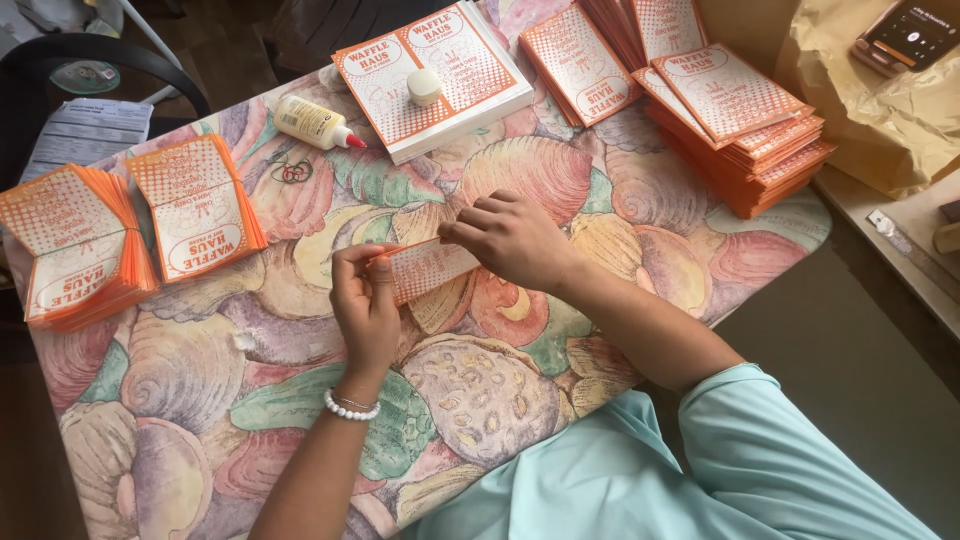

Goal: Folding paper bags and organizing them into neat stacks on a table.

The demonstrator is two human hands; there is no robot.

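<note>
The left hand [365, 300] pinches one end of a small orange and white paper piece [428, 268], thumb and fingers closed on its edge. The right hand [512, 240] presses down on the other end with bent fingers closed on it, so the paper stays flat and tight between both hands. It sits low over the middle of the table [200, 400], which has a cloth with big painted shells.

Stacks of the same orange papers are put where the hands can reach them. Two folded piles [120, 235] lie to the left. A tall stack [745, 120] sits at the far right. A flat open pile [435, 75] lies at the far side, with a small round cap [424, 86] resting on top of it. A glue bottle [312, 122] with a red tip lies on its side near that pile, close enough to grab
</note>
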